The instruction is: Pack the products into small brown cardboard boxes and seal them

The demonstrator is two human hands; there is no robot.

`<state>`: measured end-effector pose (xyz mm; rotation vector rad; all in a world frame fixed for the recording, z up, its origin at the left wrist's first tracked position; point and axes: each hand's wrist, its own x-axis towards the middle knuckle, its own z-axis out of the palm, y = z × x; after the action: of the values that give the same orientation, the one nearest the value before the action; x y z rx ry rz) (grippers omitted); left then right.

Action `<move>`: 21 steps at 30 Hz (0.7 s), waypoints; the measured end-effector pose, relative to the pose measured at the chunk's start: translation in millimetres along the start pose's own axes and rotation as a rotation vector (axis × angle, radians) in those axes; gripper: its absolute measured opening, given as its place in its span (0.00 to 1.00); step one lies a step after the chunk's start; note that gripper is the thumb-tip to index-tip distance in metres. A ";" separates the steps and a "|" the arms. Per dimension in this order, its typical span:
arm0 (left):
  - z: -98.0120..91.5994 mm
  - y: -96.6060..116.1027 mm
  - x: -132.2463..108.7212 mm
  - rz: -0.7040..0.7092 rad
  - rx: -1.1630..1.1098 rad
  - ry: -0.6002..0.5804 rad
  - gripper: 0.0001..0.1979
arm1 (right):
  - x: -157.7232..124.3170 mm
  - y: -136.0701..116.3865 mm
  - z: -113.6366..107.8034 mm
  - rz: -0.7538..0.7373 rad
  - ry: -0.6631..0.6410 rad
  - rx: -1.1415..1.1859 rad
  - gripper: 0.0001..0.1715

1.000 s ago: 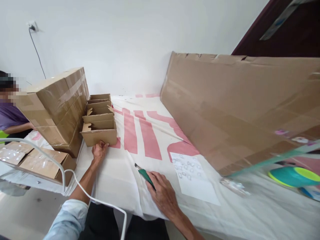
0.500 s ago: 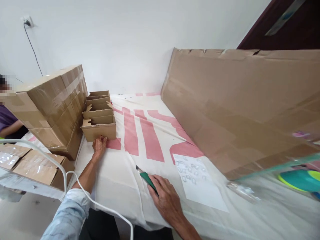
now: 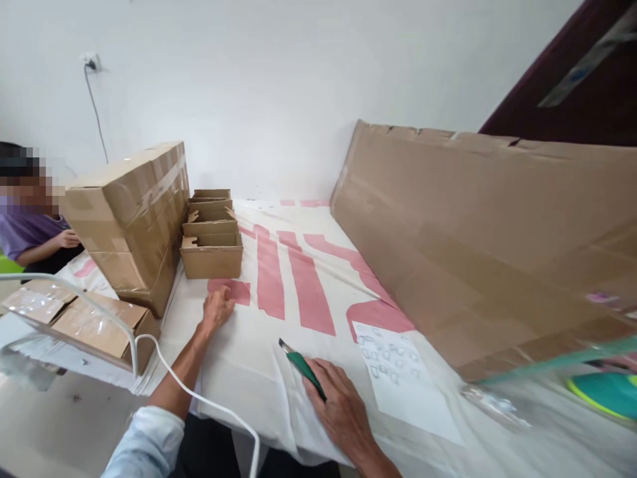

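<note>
My right hand [image 3: 341, 405] is closed around a green-handled utility knife [image 3: 304, 372], its blade pointing away and to the left above the cloth. My left hand [image 3: 219, 309] is just short of the nearest open cardboard box [image 3: 212, 263] and apart from it. Its fingers are loosely bent and hold nothing that I can see. That box is the front one in a row of several small open boxes running back toward the wall. A paper sheet [image 3: 413, 405] with small outlined marks lies to the right of my right hand.
Taped cartons [image 3: 132, 219] are stacked left of the row. Lower boxes [image 3: 94, 328] sit by a white cable [image 3: 199, 398]. A large cardboard panel [image 3: 478, 245] leans on the right, near a teal-and-yellow item [image 3: 600, 392]. Another person [image 3: 30, 232] sits at far left.
My left hand has come away from the front box, back toward me. My right hand still holds the utility knife. The view has shifted left, showing more of the other person.
</note>
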<state>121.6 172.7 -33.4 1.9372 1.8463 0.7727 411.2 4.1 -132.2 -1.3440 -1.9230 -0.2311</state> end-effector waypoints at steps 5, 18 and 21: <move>5.6 -3.9 -91.4 0.119 -0.045 -0.053 0.16 | -6.2 3.7 -1.8 -0.029 -0.009 -0.014 0.22; -26.9 -3.8 -160.7 0.250 -0.131 0.021 0.17 | -9.4 2.6 -4.3 0.032 -0.075 -0.041 0.21; -75.1 4.5 -174.9 0.348 -0.091 0.226 0.16 | -9.6 2.3 -6.4 0.052 -0.103 -0.045 0.20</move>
<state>79.8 -9.4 3.6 2.2183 1.5728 1.2053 417.8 -5.2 -134.8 -1.4596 -1.9751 -0.1839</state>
